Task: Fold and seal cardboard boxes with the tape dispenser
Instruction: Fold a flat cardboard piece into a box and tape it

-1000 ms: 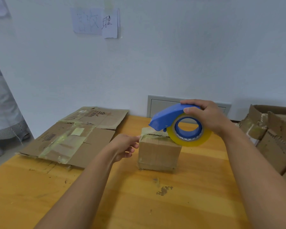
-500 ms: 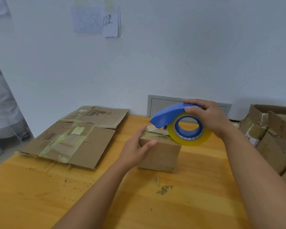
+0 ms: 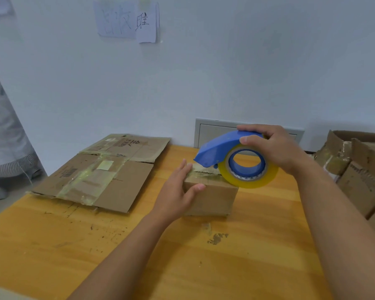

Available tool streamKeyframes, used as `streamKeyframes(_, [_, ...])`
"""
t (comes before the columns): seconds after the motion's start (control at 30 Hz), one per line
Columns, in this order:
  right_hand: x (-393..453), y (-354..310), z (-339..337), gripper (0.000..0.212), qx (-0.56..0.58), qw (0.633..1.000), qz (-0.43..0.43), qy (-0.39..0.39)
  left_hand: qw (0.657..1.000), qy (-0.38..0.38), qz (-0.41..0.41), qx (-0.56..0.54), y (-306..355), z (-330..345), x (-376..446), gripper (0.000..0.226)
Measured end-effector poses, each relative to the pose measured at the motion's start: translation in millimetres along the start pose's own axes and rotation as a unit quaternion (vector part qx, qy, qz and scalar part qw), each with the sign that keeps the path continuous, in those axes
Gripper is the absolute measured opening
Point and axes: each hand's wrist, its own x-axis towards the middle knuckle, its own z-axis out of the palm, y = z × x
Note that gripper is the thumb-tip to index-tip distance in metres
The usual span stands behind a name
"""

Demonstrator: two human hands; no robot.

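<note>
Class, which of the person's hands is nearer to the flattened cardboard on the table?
Left. The left hand rests on the small box, just right of the flattened cardboard; the right hand holds the tape dispenser farther right.

Small paper note [image 3: 147, 24], upper middle on wall: one handwritten dark character, apparently "眭".
Larger sheet [image 3: 115, 20] just left of it: faint handwriting, illegible.
Flattened cardboard [image 3: 100, 172], left of centre: dark handwritten marks near far edge, unreadable; barcode on near left panel, digits too small.
</note>
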Motion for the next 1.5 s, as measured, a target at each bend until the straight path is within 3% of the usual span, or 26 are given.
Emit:
streamKeyframes(0.33, [6.6, 2.9, -1.0, 0.038, -0.056, 0.998, 0.025, 0.013, 0.994, 0.014, 0.059, 0.094, -0.5, 2.8, 21.2, 0.056])
streamKeyframes(0.57, [8.2, 10.4, 7.8, 0.035, -0.005, 0.998, 0.035, 0.05, 0.988, 0.02, 0.103, 0.116, -7.4, 6.7, 25.2, 0.059])
streamKeyframes(0.97, [0.9, 18.8, -0.6, 0.036, 0.018, 0.998, 0.02, 0.054, 0.98, 0.048, 0.108, 0.159, -2.9, 15.4, 27.8, 0.06])
streamKeyframes(1.13, [2.4, 23.1, 2.3, 0.034, 0.031, 0.998, 0.017, 0.058, 0.993, 0.043, 0.055, 0.094, 3.5, 24.9, 23.4, 0.049])
streamKeyframes(1.5, [-11.6, 46.0, -2.9, 0.035, 0.056, 0.995, 0.046, 0.075, 0.994, 0.038, 0.054, 0.083, 11.0, 40.0, 18.3, 0.048])
